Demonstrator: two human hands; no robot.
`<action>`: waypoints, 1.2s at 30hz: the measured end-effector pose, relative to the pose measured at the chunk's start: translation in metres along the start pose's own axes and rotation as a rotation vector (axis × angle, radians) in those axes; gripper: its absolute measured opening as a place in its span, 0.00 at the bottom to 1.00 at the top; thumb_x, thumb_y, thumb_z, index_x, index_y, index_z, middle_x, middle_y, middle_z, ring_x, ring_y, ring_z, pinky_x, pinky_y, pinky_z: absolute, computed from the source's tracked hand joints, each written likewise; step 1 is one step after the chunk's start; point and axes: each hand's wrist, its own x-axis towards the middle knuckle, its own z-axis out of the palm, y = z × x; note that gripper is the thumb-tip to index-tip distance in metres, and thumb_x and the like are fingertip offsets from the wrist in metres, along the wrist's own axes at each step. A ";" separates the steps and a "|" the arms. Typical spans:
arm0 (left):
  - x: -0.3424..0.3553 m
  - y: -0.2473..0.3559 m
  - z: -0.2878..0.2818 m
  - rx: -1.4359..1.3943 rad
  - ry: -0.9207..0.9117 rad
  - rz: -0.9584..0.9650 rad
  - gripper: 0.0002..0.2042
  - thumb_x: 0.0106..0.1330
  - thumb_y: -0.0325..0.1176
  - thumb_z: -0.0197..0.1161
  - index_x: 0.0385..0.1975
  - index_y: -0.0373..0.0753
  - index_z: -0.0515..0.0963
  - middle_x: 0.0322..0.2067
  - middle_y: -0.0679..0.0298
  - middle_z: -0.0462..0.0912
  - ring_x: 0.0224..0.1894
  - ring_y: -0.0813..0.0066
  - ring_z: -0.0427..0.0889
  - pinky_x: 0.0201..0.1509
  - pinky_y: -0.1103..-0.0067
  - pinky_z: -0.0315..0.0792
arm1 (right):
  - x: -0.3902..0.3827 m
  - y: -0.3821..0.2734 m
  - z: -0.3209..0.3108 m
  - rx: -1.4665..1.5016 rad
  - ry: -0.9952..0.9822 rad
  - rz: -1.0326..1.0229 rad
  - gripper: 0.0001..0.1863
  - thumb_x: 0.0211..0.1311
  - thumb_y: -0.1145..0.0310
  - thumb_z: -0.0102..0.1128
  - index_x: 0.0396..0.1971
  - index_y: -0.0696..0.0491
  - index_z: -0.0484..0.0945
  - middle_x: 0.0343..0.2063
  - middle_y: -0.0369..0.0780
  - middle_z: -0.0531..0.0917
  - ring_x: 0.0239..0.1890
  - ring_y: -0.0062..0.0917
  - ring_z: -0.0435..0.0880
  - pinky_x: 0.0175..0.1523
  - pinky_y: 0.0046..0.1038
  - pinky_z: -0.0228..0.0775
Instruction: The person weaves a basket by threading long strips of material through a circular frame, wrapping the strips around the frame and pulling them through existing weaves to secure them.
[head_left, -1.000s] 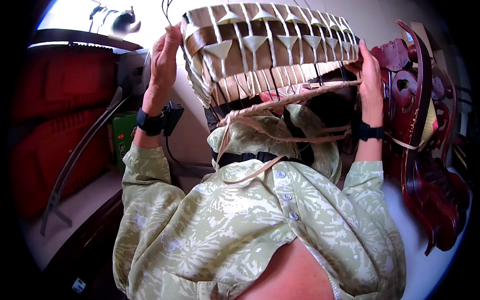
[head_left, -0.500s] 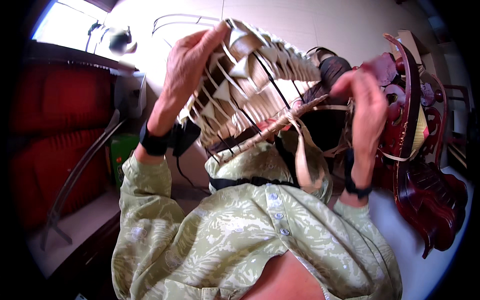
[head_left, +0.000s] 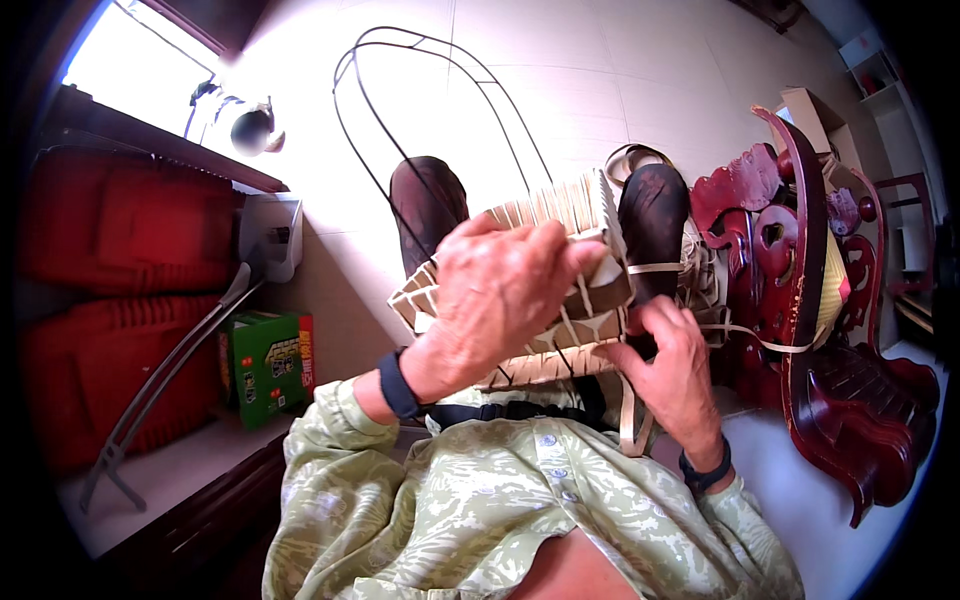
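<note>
nearest the camera is the person's own chest in a pale green patterned shirt (head_left: 520, 510), with both forearms rising from it. the left hand (head_left: 500, 300) comes up from a dark wristband (head_left: 398, 384) and lies spread over the near face of the half-woven basket (head_left: 560, 250), palm down, fingers curled across the woven strips toward the right and clamped on the work. the right hand (head_left: 672, 368) sits lower and to the right, just under the basket's lower edge, its fingers pinched together on a loose pale weaving strip (head_left: 628, 420) that hangs down past the wrist; how firmly it holds cannot be told.

the basket is held up in front of the chest, between the two hands and above the lap. its long axis runs from lower left to upper right, with upright splints standing along the upper rim. the left hand covers most of it and is the nearer one to its middle; the right hand touches only the lower right corner.

beyond the basket are the person's dark-trousered knees (head_left: 428, 205) and a thin wire frame (head_left: 420, 90) arching over the tiled floor (head_left: 600, 90). to the right stands a carved red wooden chair (head_left: 800, 290); to the left, red cushions (head_left: 110, 240) and a small green box (head_left: 265, 362).
</note>
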 end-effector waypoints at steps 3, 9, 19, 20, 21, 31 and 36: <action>0.002 0.013 0.006 -0.008 -0.029 0.003 0.20 0.65 0.49 0.59 0.17 0.42 0.72 0.10 0.65 0.74 0.14 0.67 0.75 0.31 0.74 0.68 | -0.014 0.011 0.020 0.147 0.051 0.042 0.14 0.48 0.65 0.70 0.24 0.58 0.76 0.27 0.41 0.76 0.33 0.38 0.74 0.41 0.35 0.64; 0.012 -0.001 -0.007 -0.293 0.250 0.272 0.17 0.64 0.41 0.60 0.42 0.33 0.74 0.37 0.53 0.80 0.39 0.61 0.80 0.48 0.69 0.72 | -0.033 0.049 0.055 0.814 0.134 0.222 0.14 0.65 0.70 0.54 0.19 0.60 0.72 0.20 0.36 0.72 0.26 0.21 0.74 0.36 0.24 0.66; 0.017 -0.072 -0.009 -1.570 -0.427 -0.450 0.31 0.73 0.58 0.35 0.54 0.32 0.68 0.50 0.47 0.76 0.52 0.54 0.76 0.59 0.62 0.68 | -0.029 0.078 0.057 0.900 0.110 0.065 0.22 0.67 0.57 0.56 0.20 0.60 0.79 0.15 0.39 0.77 0.20 0.26 0.77 0.29 0.30 0.66; 0.024 -0.066 -0.008 -1.601 -0.337 -0.477 0.29 0.73 0.57 0.36 0.52 0.34 0.68 0.46 0.50 0.78 0.48 0.57 0.77 0.57 0.64 0.68 | -0.027 0.082 0.057 0.923 0.095 0.071 0.22 0.67 0.56 0.56 0.20 0.60 0.79 0.16 0.39 0.78 0.20 0.24 0.78 0.29 0.30 0.67; 0.030 -0.060 -0.008 -1.630 -0.241 -0.505 0.27 0.74 0.55 0.37 0.51 0.35 0.69 0.42 0.53 0.79 0.44 0.59 0.78 0.55 0.65 0.69 | -0.027 0.087 0.057 0.970 0.028 0.093 0.22 0.68 0.57 0.55 0.20 0.59 0.78 0.17 0.37 0.77 0.23 0.23 0.76 0.34 0.29 0.66; 0.038 -0.034 -0.006 -1.575 -0.048 -0.679 0.22 0.73 0.56 0.40 0.42 0.41 0.69 0.28 0.62 0.77 0.28 0.71 0.77 0.33 0.76 0.71 | 0.037 0.254 0.047 1.030 0.245 0.389 0.15 0.65 0.60 0.57 0.27 0.56 0.81 0.18 0.34 0.81 0.24 0.13 0.78 0.31 0.19 0.68; 0.044 -0.025 -0.005 -1.615 -0.040 -0.783 0.23 0.74 0.55 0.38 0.40 0.38 0.68 0.27 0.60 0.77 0.25 0.71 0.75 0.29 0.75 0.70 | 0.111 0.391 0.115 0.632 0.282 0.674 0.17 0.59 0.55 0.60 0.29 0.56 0.82 0.19 0.38 0.83 0.23 0.20 0.81 0.31 0.25 0.71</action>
